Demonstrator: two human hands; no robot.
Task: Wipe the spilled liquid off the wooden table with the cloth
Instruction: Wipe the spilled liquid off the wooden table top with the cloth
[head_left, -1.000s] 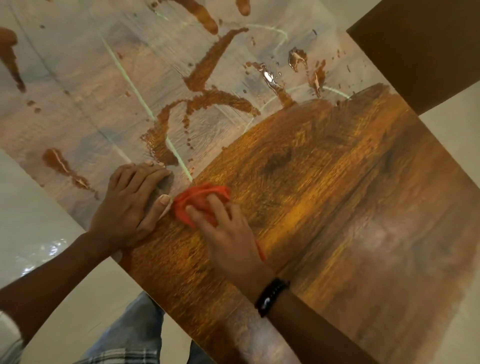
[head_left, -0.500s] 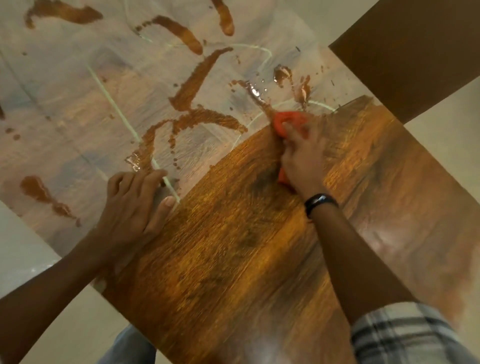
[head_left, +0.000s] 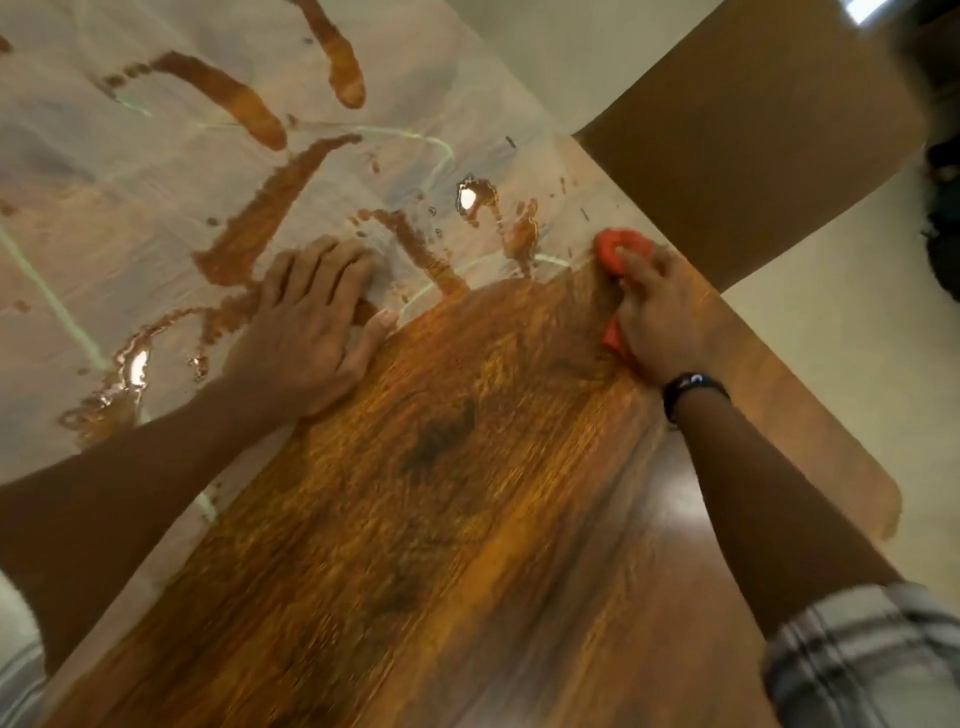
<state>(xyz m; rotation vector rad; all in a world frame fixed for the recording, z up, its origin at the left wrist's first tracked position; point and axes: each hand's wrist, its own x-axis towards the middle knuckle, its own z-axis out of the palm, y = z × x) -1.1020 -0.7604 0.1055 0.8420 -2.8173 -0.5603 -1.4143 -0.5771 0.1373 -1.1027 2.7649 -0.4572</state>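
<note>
your right hand (head_left: 662, 317) presses the red cloth (head_left: 621, 249) flat on the table (head_left: 467, 519), close to the table's right edge. your fingers curl over the cloth and hold it bunched up under your palm. a bit of cloth sticks out past your fingertips and a bit more shows by your palm. a black band (head_left: 693, 389) sits on that wrist, and a checked sleeve (head_left: 862, 660) shows lower down.

your left hand (head_left: 311, 327) lies flat on the table with fingers spread a little, holding nothing. it rests on some of the wet streaks.

the spill (head_left: 249, 234) lies in long brown streaks and small puddles over the far, pale part of the table. one small puddle (head_left: 472, 200) shines between your hands, a little beyond them. the near part of the table looks dark and wiped.
</note>
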